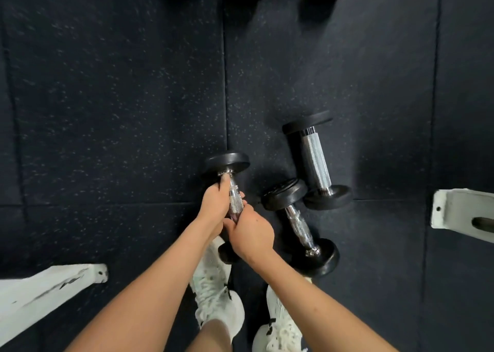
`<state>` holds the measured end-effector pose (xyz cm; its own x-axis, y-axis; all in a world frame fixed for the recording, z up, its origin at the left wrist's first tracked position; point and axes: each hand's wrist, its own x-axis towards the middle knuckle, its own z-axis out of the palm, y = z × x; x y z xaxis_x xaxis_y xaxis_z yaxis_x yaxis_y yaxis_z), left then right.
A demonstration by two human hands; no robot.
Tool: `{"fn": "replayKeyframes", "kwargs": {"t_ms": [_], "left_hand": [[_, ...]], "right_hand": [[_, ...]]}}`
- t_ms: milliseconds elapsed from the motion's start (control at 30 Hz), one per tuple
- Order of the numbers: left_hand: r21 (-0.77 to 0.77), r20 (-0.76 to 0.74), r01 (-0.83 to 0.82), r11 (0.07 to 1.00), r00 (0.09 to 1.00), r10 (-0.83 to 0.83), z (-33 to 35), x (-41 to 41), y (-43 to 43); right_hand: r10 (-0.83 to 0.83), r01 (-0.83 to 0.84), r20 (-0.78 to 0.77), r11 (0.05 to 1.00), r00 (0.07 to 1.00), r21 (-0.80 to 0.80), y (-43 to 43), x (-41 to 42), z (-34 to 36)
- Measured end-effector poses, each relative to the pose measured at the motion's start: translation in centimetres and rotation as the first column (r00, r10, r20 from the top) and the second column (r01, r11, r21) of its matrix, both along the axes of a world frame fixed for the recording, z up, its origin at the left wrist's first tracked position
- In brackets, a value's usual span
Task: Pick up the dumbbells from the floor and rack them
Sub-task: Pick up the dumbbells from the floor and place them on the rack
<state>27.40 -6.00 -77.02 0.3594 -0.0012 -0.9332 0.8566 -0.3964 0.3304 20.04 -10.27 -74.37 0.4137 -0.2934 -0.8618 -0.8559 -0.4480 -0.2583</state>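
Both hands (235, 218) grip dumbbell (227, 162): knurled chrome handle, black round heads.

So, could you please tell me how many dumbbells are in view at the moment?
3. One dumbbell is gripped in both hands, the left hand and right hand. A second dumbbell lies on the floor beside it, and the third dumbbell lies beyond. Dark shapes at the top edge may be others.

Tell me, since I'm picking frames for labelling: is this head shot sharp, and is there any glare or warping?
Head view: centre sharp, the held dumbbell handle's knurling readable; bright glare on the chrome of the far dumbbell; floor speckles smear toward the edges; wide-angle bending of the white bars.
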Motion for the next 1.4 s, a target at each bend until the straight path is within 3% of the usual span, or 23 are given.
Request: {"fn": "replayKeyframes", "kwargs": {"t_ms": [267, 500, 700, 867, 1033, 1233, 1400], "left_hand": [[-0.017, 0.028, -0.096, 0.995, 0.995, 0.096, 16.2, 0.5, 2.6], [-0.12, 0.181, -0.149, 0.982, 0.969, 0.169, 37.2, 0.8, 3.5], [-0.214, 0.342, -0.221, 0.951, 0.896, 0.285, 56.3, -0.5, 5.9], [-0.305, 0.433, -0.334, 0.892, 0.786, 0.442, 68.7, -1.3, 10.4], [-0.354, 0.513, -0.469, 0.809, 0.626, 0.587, 77.3, -1.7, 17.3], [-0.351, 0.592, -0.635, 0.688, 0.419, 0.688, 81.9, -2.3, 28.3], [-0.337, 0.599, -0.747, 0.573, 0.299, 0.743, 82.5, -3.1, 38.8]], "right_hand": [[0.019, -0.026, 0.028, 0.968, 0.999, 0.25, -2.0, 0.9, 13.9], [0.096, -0.128, 0.211, 0.981, 0.973, 0.145, -2.2, 1.5, 35.1], [0.264, -0.303, 0.363, 0.951, 0.894, 0.056, -1.3, 2.2, 54.6], [0.385, -0.446, 0.468, 0.895, 0.795, 0.02, 2.0, 3.6, 67.4], [0.477, -0.589, 0.572, 0.808, 0.667, 0.012, 8.7, 5.5, 75.1], [0.646, -0.769, 0.637, 0.627, 0.421, -0.128, 20.2, 7.9, 79.2], [0.716, -0.853, 0.634, 0.494, 0.291, -0.167, 31.3, 9.0, 80.0]]}}
